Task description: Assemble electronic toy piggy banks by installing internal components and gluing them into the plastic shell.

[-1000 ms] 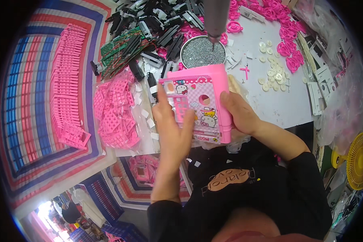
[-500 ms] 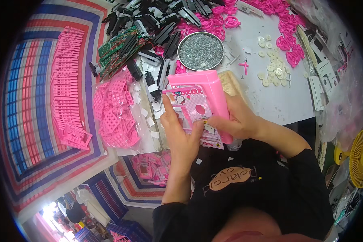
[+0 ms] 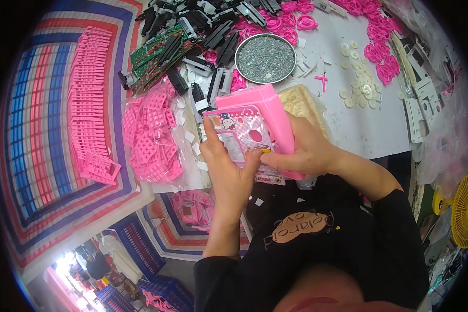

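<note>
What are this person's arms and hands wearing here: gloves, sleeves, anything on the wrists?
Both hands are bare: no gloves, rings, watch or wristband show on the left hand or the right hand. The forearms are uncovered too. Black sleeves of a dark top, pushed up, begin near the elbows. The top bears a tan patch on its front.

A pink toy casing [image 3: 255,127] with a white, cartoon-printed front panel is shown at centre. At 9 o'clock, pink lattice parts [image 3: 151,135] and rows of pink strips [image 3: 91,99] are laid on a mat [image 3: 31,135] striped red, blue and white. At 12 o'clock, grey screws fill a round metal dish [image 3: 265,58] beside black parts [image 3: 213,31]. The worktop [image 3: 369,125] is white.
</note>
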{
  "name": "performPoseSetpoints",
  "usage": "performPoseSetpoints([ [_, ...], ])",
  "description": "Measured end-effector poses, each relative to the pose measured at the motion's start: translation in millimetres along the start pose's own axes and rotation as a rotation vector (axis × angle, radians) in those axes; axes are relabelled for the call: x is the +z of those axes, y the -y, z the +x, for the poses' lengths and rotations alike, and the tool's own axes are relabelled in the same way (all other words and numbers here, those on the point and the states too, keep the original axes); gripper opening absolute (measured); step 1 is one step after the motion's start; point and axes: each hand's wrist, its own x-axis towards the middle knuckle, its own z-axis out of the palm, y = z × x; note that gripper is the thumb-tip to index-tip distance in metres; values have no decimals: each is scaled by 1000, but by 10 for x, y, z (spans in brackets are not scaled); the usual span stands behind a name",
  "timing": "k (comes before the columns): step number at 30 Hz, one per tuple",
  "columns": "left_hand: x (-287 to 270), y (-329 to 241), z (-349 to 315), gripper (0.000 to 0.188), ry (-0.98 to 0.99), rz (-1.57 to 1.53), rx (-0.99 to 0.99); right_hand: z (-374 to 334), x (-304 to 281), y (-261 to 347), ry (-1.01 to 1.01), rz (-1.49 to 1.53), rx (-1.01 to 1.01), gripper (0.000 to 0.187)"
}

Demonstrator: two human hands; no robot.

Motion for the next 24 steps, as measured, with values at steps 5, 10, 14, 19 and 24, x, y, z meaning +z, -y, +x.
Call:
performPoseSetpoints([
  [5, 169, 43, -82, 108, -23, -87, 44, 51, 62, 65, 15, -7, 5, 67],
  [10, 204, 6, -44, 101, 8, -55, 34, 106, -21, 110, 148, 347, 166, 68],
  [14, 268, 51, 148, 76, -234, -236, 28, 121, -131, -70, 147, 538, 203, 71],
  [19, 71, 170, 299, 36, -225, -1050, -339, 114, -254, 135, 226, 351, 275, 73],
  [24, 140, 112, 352, 33, -352, -937, -162, -190, -201, -152, 147, 541, 312, 60],
])
